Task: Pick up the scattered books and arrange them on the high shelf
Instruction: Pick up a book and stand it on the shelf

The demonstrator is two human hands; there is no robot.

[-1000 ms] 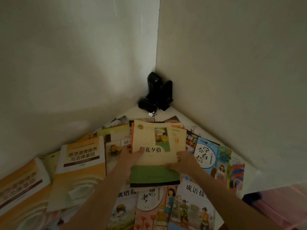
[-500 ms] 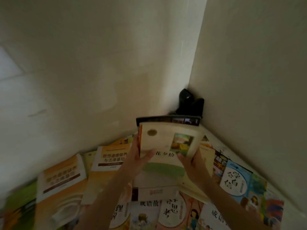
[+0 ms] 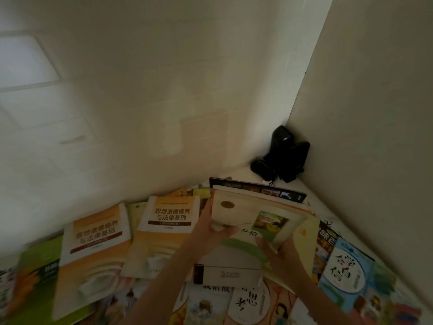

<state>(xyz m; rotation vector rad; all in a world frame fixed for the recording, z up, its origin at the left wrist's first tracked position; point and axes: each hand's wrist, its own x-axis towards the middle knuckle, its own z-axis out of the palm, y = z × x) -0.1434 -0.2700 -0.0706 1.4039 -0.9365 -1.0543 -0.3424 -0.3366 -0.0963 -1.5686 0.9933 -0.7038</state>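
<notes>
Cream covers are tilting up as I am lifting a small stack of books [image 3: 255, 216] off the pile; a second ago it was lying flat among the others. My left hand [image 3: 210, 227] is gripping its left edge, thumb on top, and my right hand [image 3: 278, 249] is clasping the near right corner. Scattered books [image 3: 168, 221] are still covering the shelf [image 3: 316, 202] to the left and near me, so I judge gathering is only beginning.

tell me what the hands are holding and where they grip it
Both hands hold a small stack of books topped by a cream-and-green paperback: the left hand grips its left edge, the right hand its lower right edge.
</notes>
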